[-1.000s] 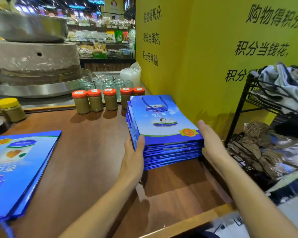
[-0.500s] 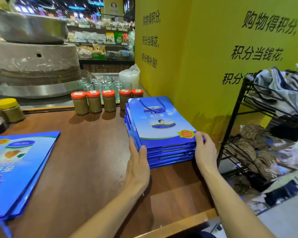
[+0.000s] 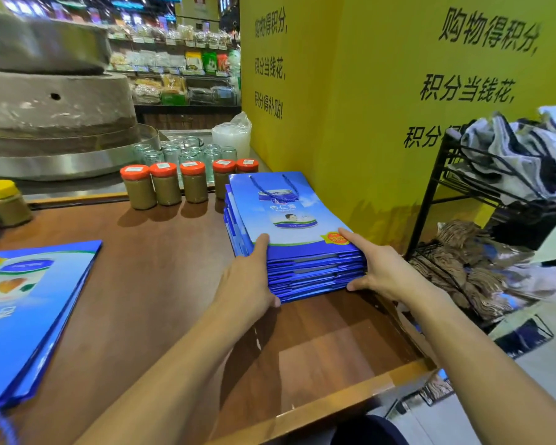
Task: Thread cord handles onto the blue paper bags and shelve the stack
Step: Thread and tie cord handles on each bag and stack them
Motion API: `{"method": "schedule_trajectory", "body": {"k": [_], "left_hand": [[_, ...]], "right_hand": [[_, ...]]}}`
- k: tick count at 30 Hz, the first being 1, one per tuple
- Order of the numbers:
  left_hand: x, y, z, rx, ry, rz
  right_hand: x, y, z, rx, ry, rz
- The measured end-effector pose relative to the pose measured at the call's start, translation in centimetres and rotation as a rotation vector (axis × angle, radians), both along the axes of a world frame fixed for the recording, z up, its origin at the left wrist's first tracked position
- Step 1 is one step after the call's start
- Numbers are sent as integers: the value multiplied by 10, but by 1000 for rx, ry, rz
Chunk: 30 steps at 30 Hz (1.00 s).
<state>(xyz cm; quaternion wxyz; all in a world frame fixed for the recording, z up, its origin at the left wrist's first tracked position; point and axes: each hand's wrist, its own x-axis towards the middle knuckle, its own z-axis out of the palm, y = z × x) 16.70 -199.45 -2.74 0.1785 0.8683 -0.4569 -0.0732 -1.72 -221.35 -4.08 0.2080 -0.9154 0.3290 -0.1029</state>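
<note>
Blue glossy paper is lying at far left: a loose pile of flat bags (image 3: pixel 29 309) is resting on the wooden counter (image 3: pixel 161 284), well apart from the work in hand. Orange-lidded jars (image 3: pixel 164 187) are standing in a row behind, the last of them just beside the far corner of the stack of blue paper bags (image 3: pixel 289 232), which is sitting on the counter's right side near the yellow wall (image 3: pixel 366 91). A cord handle (image 3: pixel 272 187) is showing on the top bag, so threading is judged done for this stack.

The left hand (image 3: pixel 247 284) is clasping the near left corner, fingers over the top, thumb at the bottom edge. The right hand (image 3: pixel 382 271) is pinching the near right corner likewise. Lifting is judged the step in hand. Both thumbs should be going fully beneath the lowest bag and squeezing evenly — glossy bags are liable to slide and fan. The black wire rack (image 3: pixel 428 194) is standing just to the right — the likely destination.
</note>
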Motion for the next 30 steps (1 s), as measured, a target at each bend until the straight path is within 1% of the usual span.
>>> {"method": "schedule_trajectory", "body": {"k": [3, 8, 12, 15, 17, 21, 26, 30], "left_hand": [[-7, -10, 4, 130, -40, 24], [-3, -12, -1, 105, -112, 49], [2, -15, 8, 169, -16, 29], [8, -20, 24, 237, 49, -17], [12, -22, 30, 258, 38, -30], [16, -20, 24, 219, -27, -21], [14, -20, 18, 218, -95, -1], [6, -18, 17, 210, -67, 24]], "right_hand": [[2, -2, -5, -24, 2, -21], [-1, -9, -14, -29, -79, -55], [-1, -8, -14, -25, -85, -30], [-2, -13, -2, 44, -32, 16], [-1, -19, 8, 57, 24, 37], [3, -25, 15, 59, 53, 20], [8, -29, 9, -5, 56, -19], [5, -19, 7, -1, 92, 25]]}}
